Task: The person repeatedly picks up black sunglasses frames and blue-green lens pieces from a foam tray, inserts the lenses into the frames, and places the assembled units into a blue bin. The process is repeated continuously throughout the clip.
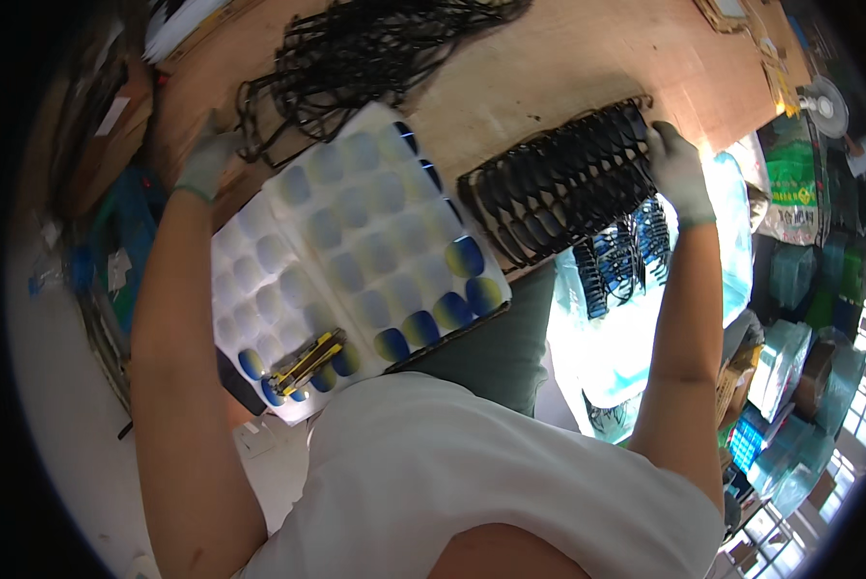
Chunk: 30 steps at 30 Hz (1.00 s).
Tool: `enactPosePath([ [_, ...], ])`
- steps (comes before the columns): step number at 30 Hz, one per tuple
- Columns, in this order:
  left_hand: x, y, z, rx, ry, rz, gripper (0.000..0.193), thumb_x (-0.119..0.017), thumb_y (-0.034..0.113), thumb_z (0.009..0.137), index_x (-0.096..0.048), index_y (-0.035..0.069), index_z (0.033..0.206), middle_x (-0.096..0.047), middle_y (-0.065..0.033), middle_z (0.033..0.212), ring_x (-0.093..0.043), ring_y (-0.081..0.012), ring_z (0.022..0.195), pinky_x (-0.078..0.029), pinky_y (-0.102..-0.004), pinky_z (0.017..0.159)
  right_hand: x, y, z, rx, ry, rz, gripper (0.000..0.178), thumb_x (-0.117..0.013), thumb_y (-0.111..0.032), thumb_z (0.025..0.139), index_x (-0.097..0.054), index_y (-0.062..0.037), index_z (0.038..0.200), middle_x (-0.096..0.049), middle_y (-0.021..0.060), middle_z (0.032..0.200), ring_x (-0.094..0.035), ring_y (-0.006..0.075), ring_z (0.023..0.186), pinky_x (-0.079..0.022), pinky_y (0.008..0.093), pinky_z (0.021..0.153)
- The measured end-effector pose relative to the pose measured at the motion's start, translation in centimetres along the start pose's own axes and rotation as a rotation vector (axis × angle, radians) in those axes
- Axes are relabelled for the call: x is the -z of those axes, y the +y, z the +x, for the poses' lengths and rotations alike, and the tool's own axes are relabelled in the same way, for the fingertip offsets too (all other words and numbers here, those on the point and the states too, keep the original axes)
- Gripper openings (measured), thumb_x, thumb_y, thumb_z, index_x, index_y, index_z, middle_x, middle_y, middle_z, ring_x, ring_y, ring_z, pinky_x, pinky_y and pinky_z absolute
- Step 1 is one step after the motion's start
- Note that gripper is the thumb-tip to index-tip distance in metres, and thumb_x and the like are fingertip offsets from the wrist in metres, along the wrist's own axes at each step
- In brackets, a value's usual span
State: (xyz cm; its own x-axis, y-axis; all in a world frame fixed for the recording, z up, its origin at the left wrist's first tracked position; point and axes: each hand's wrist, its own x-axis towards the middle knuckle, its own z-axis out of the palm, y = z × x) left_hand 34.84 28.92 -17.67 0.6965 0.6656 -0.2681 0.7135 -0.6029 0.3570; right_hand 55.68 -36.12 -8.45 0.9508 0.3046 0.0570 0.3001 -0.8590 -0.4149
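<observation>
My left hand (206, 162), in a pale glove, reaches to the table's left side with its fingers apart. Beside it lies a tangled heap of black glasses frames (356, 63). At the right, my gloved right hand (679, 174) has its fingers at the end of a packed row of black sunglasses (558, 183); its fingertips are partly hidden against the last pair. Between my arms rests a white lens tray (361, 299) with blue-yellow tinted lenses (452, 311) in rows, many washed out by glare. A yellow-and-black utility knife (307, 365) lies across the tray's near left part.
The wooden table (539, 68) stretches beyond the tray. Below the row, a bright plastic-lined box (607, 338) holds more dark glasses (626, 251). A green-and-white sack (792, 183), a fan (824, 106) and wrapped bundles (790, 463) stand at the right.
</observation>
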Motion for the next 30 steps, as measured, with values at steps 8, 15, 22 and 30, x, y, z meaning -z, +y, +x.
enactPosePath([
  [8, 2.2, 1.3, -5.9, 0.027, 0.1, -0.584, 0.031, -0.072, 0.022, 0.092, -0.063, 0.005, 0.116, -0.067, -0.0066, 0.091, -0.064, -0.0175, 0.077, -0.052, -0.0314, 0.073, -0.8, -12.8, -13.5, 0.26, 0.135, 0.356, 0.024, -0.055, -0.006, 0.103, -0.069, 0.0081, 0.116, -0.074, 0.0177, 0.106, -0.071, 0.023, 0.096, -0.055, 0.0334, 0.089],
  [15, 8.4, 2.8, -21.1, -0.475, 0.728, -0.792, 0.038, -0.078, 0.024, 0.091, -0.063, -0.002, 0.114, -0.071, -0.0105, 0.097, -0.068, -0.0193, 0.086, -0.053, -0.033, 0.082, -14.0, -34.2, -21.6, 0.914, -0.248, 0.649, 0.019, -0.073, -0.009, 0.084, -0.072, -0.0043, 0.102, -0.069, 0.0124, 0.092, -0.066, 0.0332, 0.085, -0.054, 0.0436, 0.079],
  [22, 6.9, -6.7, -43.6, -0.794, 0.196, -0.231, 0.028, -0.078, 0.008, 0.076, -0.07, 0.001, 0.102, -0.066, -0.0132, 0.089, -0.064, -0.0314, 0.078, -0.051, -0.0419, 0.071, -19.8, -44.2, -28.5, 0.932, -0.388, -0.097, 0.023, -0.07, -0.03, 0.081, -0.072, -0.0066, 0.083, -0.069, 0.0108, 0.093, -0.066, 0.0306, 0.095, -0.048, 0.0439, 0.079],
  [30, 5.4, -4.2, -48.0, -0.679, 0.295, -0.829, 0.02, -0.066, 0.007, 0.095, -0.058, 0.003, 0.113, -0.065, -0.0197, 0.117, -0.068, -0.0321, 0.1, -0.055, -0.039, 0.086, -18.4, -42.7, -28.3, 0.804, -0.743, 0.249, 0.02, -0.071, -0.023, 0.081, -0.069, -0.0086, 0.095, -0.067, 0.0158, 0.104, -0.065, 0.034, 0.102, -0.052, 0.0419, 0.087],
])
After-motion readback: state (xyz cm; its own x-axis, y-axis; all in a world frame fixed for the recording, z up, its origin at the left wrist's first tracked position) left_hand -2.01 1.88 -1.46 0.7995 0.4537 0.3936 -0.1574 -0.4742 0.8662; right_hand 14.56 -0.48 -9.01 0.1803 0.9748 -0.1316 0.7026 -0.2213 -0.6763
